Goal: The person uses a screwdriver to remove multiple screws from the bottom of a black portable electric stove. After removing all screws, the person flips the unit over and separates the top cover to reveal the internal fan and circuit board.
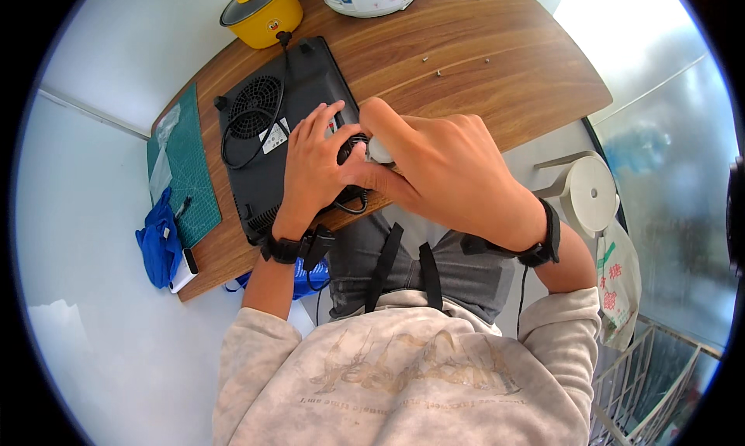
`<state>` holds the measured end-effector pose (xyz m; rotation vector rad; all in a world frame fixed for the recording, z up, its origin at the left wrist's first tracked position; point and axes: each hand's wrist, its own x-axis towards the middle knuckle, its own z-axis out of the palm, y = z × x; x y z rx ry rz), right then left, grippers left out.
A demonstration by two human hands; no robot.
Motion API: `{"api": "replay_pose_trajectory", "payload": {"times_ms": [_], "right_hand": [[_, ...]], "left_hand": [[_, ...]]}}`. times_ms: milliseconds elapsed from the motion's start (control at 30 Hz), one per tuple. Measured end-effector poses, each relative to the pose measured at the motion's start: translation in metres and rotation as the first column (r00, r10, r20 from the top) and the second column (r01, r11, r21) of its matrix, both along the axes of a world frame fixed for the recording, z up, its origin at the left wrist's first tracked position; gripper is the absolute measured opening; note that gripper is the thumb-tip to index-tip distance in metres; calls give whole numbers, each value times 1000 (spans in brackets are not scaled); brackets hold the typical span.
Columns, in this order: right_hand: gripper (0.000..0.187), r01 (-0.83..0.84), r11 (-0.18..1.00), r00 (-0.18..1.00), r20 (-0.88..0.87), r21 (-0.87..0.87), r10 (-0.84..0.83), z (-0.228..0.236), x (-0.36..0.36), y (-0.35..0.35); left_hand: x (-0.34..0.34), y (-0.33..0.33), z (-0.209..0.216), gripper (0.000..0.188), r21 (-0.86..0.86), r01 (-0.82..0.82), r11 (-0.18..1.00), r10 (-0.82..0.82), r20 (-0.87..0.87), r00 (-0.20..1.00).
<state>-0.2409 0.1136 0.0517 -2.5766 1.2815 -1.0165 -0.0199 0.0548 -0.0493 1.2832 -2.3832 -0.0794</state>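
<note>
A flat black appliance (268,174), seemingly an induction cooker turned underside up, lies on the wooden table with its round fan grille (257,97) showing. My left hand (317,147) rests across its right side, fingers spread, the thumb and forefinger close to a dark ribbed piece. Above the cooker's right edge, my right hand (434,155) is closed around a pale grey rounded object (379,151); most of it is hidden, so its kind cannot be told. The black power cord (270,124) loops over the grille, and another cord stretch (355,207) hangs by the near edge.
Several small screws (438,74) lie loose on the table (497,97). A yellow pot (268,19) and a white appliance (369,0) stand at the back. To the left are a green cutting mat (198,186) and blue cloth (159,240). A stool (590,194) stands right.
</note>
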Motion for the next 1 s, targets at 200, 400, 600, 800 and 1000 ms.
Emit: {"api": "replay_pose_trajectory", "payload": {"times_ms": [200, 400, 600, 800, 1000], "right_hand": [[37, 66, 995, 996, -48, -72, -70, -5, 4, -7], [29, -118, 993, 993, 33, 30, 117, 4, 3, -16], [28, -167, 986, 980, 108, -11, 167, 2, 0, -21], [28, -75, 990, 996, 53, 121, 69, 1, 8, -21], [28, 11, 997, 998, -66, 73, -6, 8, 17, -14]], "left_hand": [[-1, -1, -1, 28, 21, -11, 1000, 10, 38, 999], [1, -1, -3, 29, 28, -28, 999, 26, 68, 997], [-5, 2, 0, 28, -23, -25, 999, 25, -14, 1000], [-1, -1, -1, 31, 24, -28, 999, 26, 69, 997], [-2, 0, 4, 38, 88, 3, 996, 1, -49, 999]]}}
